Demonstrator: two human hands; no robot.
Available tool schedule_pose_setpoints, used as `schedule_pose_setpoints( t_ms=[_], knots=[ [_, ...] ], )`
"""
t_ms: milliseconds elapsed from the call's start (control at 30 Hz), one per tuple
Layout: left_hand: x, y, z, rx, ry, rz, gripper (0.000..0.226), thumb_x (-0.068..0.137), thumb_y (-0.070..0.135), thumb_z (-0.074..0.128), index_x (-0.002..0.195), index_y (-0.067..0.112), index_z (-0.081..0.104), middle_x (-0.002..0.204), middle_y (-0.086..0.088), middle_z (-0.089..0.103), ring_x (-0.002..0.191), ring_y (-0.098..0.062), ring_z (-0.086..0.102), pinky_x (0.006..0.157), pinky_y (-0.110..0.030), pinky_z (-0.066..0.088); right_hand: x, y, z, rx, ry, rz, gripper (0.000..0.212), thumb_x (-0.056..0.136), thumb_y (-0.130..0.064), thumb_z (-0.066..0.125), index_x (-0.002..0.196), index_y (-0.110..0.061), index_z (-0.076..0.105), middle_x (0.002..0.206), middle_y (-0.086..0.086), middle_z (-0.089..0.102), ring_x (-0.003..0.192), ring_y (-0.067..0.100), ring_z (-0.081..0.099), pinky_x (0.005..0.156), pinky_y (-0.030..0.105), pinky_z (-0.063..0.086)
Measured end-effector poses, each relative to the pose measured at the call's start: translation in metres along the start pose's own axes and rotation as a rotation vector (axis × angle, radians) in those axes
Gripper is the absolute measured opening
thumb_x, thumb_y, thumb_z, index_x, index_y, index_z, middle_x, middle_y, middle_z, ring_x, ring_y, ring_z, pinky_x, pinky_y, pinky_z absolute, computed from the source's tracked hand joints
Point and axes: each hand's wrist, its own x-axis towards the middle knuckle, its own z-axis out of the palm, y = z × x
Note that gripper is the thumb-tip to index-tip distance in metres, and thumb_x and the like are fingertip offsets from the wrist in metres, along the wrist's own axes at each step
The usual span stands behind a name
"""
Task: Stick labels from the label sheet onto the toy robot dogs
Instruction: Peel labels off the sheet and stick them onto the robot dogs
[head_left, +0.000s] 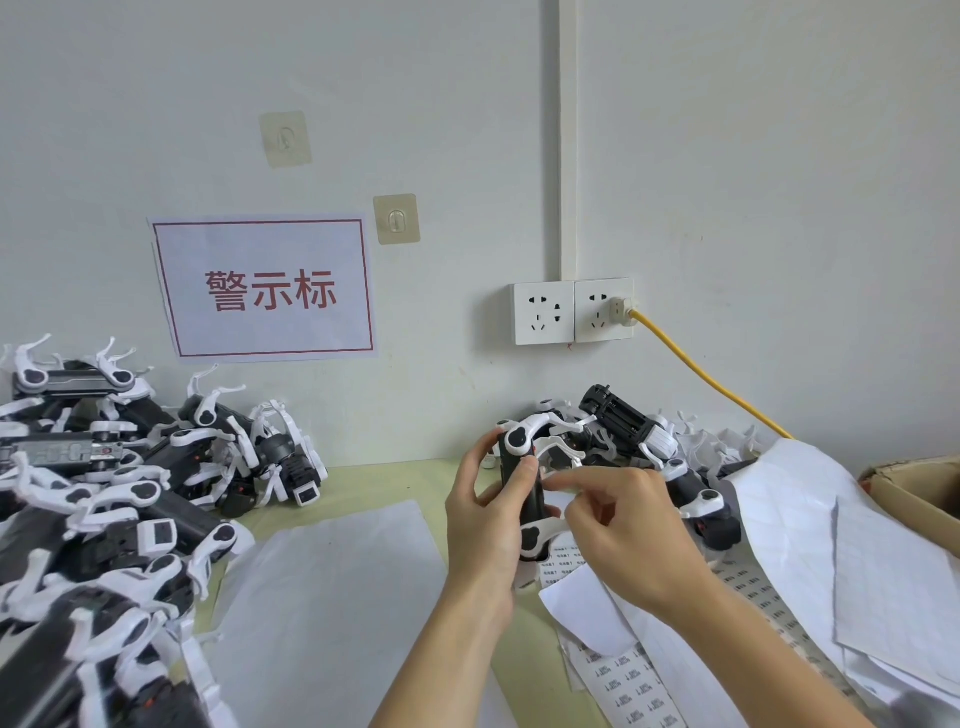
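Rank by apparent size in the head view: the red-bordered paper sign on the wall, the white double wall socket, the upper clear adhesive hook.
1. Red-bordered paper sign, largest.
2. White double wall socket.
3. Upper clear adhesive hook, smallest.
All three are on the same wall, so nearness to the camera hardly affects the order.

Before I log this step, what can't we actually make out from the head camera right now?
- Label at the right hand fingertips: too small to confirm.
- Far face of the toy robot dog gripped by the left hand: turned away.
- Label sheet print: too small to read.
- Cardboard box contents: cut off at right edge.
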Motion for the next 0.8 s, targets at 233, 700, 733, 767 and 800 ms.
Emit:
schedule_pose_setpoints(
  t_ms=[233, 700, 733, 767, 800],
  knots=[
    [0.0033, -0.0029, -0.0006, -0.021, -0.035, -0.002, 0.042, 0.090, 0.007, 0.064, 0.108, 0.045, 0.068, 0.089, -0.014, 0.076, 0.066, -0.026, 0.066, 0.052, -0.028, 0.052, 0.0004, -0.0002, 0.0004, 0.015, 0.003, 0.000, 0.039, 0.086, -0.001, 0.050, 0.104, -0.021, 0.079, 0.044, -0.003, 0.048, 0.040, 0.008, 0.031, 0.043, 0.014, 0.027],
    [0.0021, -0.0069, -0.0013, 0.101, -0.004, 0.089, 0.031, 0.091, 0.017, 0.068, 0.104, 0.045, 0.062, 0.082, -0.008, 0.076, 0.056, -0.020, 0.065, 0.045, -0.026, 0.047, -0.0001, -0.0033, 0.0015, 0.004, -0.031, -0.035, 0.037, 0.085, -0.001, 0.052, 0.100, -0.021, 0.079, 0.045, 0.000, 0.044, 0.043, 0.009, 0.033, 0.048, 0.015, 0.030],
    [0.0022, -0.0071, -0.0016, 0.094, -0.008, 0.088, 0.032, 0.091, 0.016, 0.068, 0.104, 0.044, 0.062, 0.082, -0.009, 0.076, 0.056, -0.020, 0.065, 0.046, -0.026, 0.048, -0.0001, -0.0031, 0.0015, 0.004, -0.032, -0.033, 0.037, 0.086, -0.002, 0.051, 0.100, -0.022, 0.079, 0.045, 0.001, 0.044, 0.043, 0.009, 0.033, 0.047, 0.017, 0.031],
    [0.0021, -0.0066, -0.0019, 0.087, -0.016, 0.087, 0.032, 0.091, 0.014, 0.068, 0.105, 0.043, 0.062, 0.083, -0.010, 0.076, 0.055, -0.020, 0.065, 0.045, -0.026, 0.047, 0.0000, -0.0029, 0.0013, 0.008, -0.030, -0.032, 0.037, 0.085, -0.003, 0.051, 0.099, -0.023, 0.079, 0.047, 0.004, 0.046, 0.043, 0.009, 0.033, 0.047, 0.023, 0.035],
    [0.0021, -0.0063, -0.0019, 0.085, -0.023, 0.087, 0.033, 0.091, 0.013, 0.068, 0.105, 0.042, 0.062, 0.084, -0.010, 0.076, 0.054, -0.020, 0.065, 0.044, -0.025, 0.047, 0.0001, -0.0031, 0.0010, 0.014, -0.026, -0.033, 0.037, 0.085, -0.004, 0.050, 0.098, -0.023, 0.079, 0.049, 0.008, 0.048, 0.044, 0.008, 0.033, 0.049, 0.031, 0.039]
  ],
)
